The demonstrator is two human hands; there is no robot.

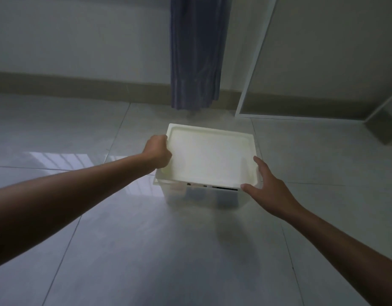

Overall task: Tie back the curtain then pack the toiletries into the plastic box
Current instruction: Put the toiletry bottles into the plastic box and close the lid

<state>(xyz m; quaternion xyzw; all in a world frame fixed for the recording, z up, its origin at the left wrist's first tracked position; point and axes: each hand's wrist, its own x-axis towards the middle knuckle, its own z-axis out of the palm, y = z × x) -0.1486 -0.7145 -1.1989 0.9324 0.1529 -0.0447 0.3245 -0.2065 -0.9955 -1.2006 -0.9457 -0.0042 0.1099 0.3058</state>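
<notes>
A translucent plastic box (pixel 201 198) stands on the tiled floor in the middle of the view. A white lid (pixel 209 154) rests on top of it, slightly tilted, with a narrow gap along its near edge. Dark items show dimly through the box's front wall; I cannot tell what they are. My left hand (pixel 157 152) is closed on the lid's left edge. My right hand (pixel 266 187) has its fingers spread against the lid's near right corner. A blue curtain (pixel 196 51) hangs gathered in a narrow bunch behind the box.
Glossy grey floor tiles (pixel 146 250) surround the box. A wall with a beige skirting (pixel 80 85) runs along the back. A white-framed glass panel (pixel 252 69) stands at the right, beside the curtain.
</notes>
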